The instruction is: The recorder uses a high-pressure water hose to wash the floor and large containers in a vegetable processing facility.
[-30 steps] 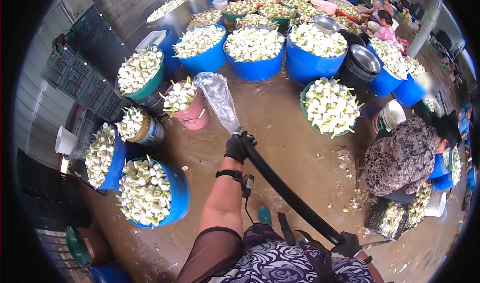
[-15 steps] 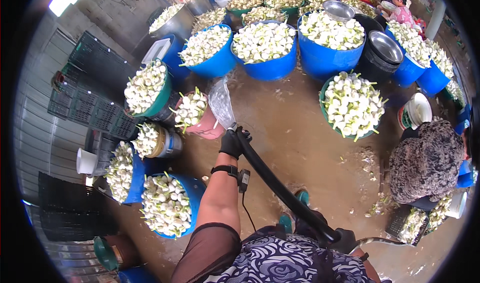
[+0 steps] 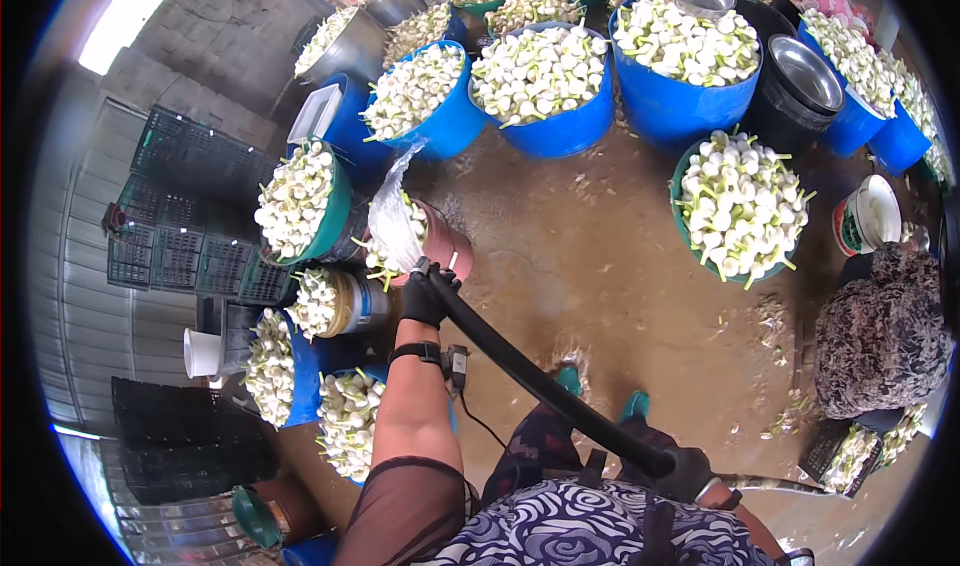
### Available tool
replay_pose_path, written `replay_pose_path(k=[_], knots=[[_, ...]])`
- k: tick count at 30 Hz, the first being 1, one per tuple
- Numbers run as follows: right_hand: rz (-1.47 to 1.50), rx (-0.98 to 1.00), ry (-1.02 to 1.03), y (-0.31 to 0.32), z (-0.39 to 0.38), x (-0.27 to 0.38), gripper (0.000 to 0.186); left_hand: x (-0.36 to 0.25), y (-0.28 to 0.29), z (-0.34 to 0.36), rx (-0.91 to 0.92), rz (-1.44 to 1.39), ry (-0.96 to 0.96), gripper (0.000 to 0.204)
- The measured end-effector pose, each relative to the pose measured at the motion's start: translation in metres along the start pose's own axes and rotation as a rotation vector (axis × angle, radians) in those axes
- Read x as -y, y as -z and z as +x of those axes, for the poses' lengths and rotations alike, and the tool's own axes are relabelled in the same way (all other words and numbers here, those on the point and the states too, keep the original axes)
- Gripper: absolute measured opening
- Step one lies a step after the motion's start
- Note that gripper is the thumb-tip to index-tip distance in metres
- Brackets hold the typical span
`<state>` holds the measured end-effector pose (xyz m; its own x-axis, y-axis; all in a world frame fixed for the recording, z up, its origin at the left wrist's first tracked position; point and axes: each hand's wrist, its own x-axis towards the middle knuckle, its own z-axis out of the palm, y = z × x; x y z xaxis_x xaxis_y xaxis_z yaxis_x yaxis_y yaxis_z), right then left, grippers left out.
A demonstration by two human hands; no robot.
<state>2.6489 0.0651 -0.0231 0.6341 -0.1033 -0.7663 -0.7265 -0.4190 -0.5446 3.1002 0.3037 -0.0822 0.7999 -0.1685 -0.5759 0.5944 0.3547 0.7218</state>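
Note:
A thick black hose (image 3: 545, 389) runs from my waist out in front of me, with water (image 3: 397, 221) fanning from its far end. My left hand (image 3: 430, 294), in a black glove, is closed round the hose just behind its mouth. Down by my right hip my right hand (image 3: 686, 473), also gloved in black, grips the hose further back. The spray passes over a pink bucket (image 3: 455, 248) of white bulbs with green stems, partly hiding them. Beside that bucket stand a green tub (image 3: 334, 202) and a cream pail (image 3: 358, 304), both heaped with the same bulbs.
Blue tubs (image 3: 560, 126) of bulbs line the far side, and a green tub (image 3: 683, 209) stands at the right. A crouching person (image 3: 880, 336) is at the far right. Black crates (image 3: 190, 236) stack along the left wall. The brown floor (image 3: 600, 266) is wet.
My left hand and the hose mouth have moved left and nearer. The water, formerly beside the pink bucket, now crosses its top. My feet have shifted and the whole view has moved.

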Motion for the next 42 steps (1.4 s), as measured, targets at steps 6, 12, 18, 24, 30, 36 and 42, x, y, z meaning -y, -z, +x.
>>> replay_pose_path(k=[6, 12, 18, 24, 30, 36, 42], knots=[[0.070, -0.158, 0.175, 0.002, 0.026, 0.056, 0.030, -0.048, 0.014, 0.023, 0.107, 0.217, -0.114, 0.030], [0.149, -0.098, 0.131, -0.016, 0.049, 0.081, 0.025, -0.061, 0.035, 0.053, -0.016, 0.115, 0.024, 0.030], [0.120, -0.155, 0.242, -0.028, 0.068, 0.071, 0.023, -0.074, 0.045, 0.067, -0.054, 0.120, 0.006, 0.027], [0.072, -0.100, 0.181, -0.008, 0.071, 0.100, 0.023, -0.084, 0.041, 0.068, -0.007, 0.167, -0.062, 0.029], [0.131, -0.115, 0.198, -0.014, 0.076, 0.083, 0.025, -0.083, 0.044, 0.063, 0.005, 0.233, -0.078, 0.028], [0.101, -0.071, 0.171, -0.024, 0.084, 0.064, 0.032, -0.081, 0.026, 0.054, -0.036, 0.215, -0.107, 0.028], [0.102, -0.064, 0.120, -0.019, 0.073, 0.057, 0.033, -0.067, 0.008, 0.047, -0.047, 0.196, -0.007, 0.027]])
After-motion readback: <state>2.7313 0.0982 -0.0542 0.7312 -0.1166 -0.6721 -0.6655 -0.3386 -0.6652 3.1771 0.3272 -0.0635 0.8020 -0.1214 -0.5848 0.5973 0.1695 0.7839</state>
